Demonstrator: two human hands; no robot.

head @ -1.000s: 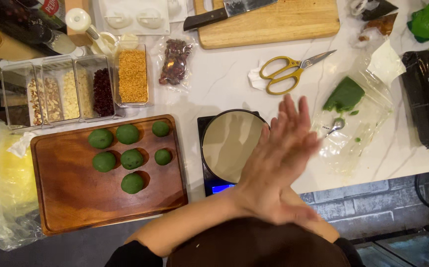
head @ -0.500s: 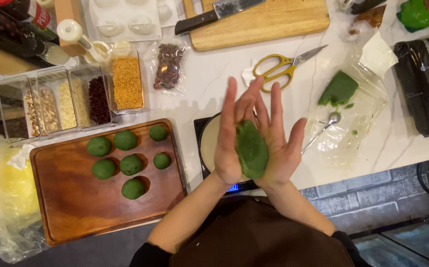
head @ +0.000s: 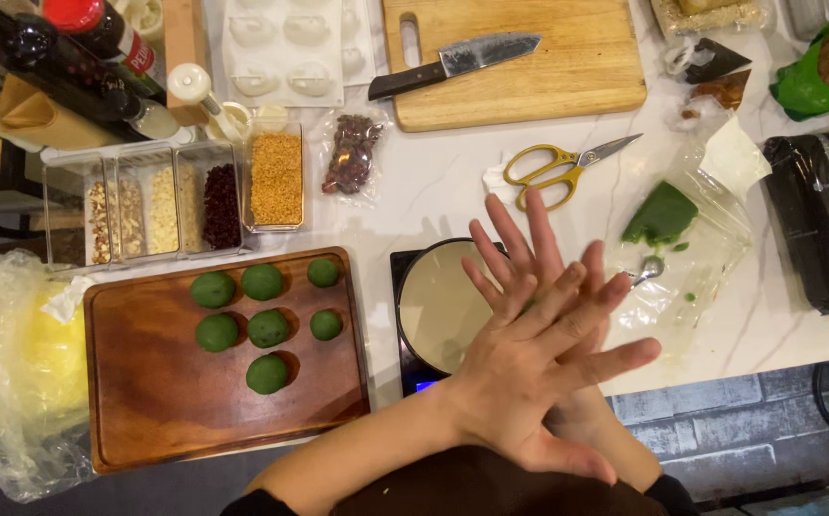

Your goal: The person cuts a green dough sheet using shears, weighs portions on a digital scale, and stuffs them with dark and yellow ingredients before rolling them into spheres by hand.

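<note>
Left hand (head: 520,382) pressed flat over right hand (head: 539,287), palms together, fingers spread and crossing; both fully extended, gripping nothing by the fingers. Barely a sliver of green dough (head: 527,308) glimpsed between the fingers, the rest hidden between the palms. Directly beneath the hands, a dark kitchen scale (head: 413,368) with a round pale dish (head: 438,306), partly covered by the wrists. To the left of the hands, a wooden board (head: 176,420) carrying seven green dough balls (head: 266,328) in loose rows, none touching. Further left, a crumpled clear bag with yellow filling (head: 23,363). Beyond the fingertips, yellow-handled scissors (head: 558,167) on the pale worktop (head: 434,191), then a light cutting board (head: 529,67) with a knife (head: 457,62) laid across it. To the right of the hands, a clear plastic sheet (head: 711,248) holding a leftover wedge of green dough (head: 663,212) and a small spoon (head: 648,270). Up and left, clear compartment boxes of nuts, seeds and dried berries (head: 176,201), just beside the wooden board's far edge.
</note>
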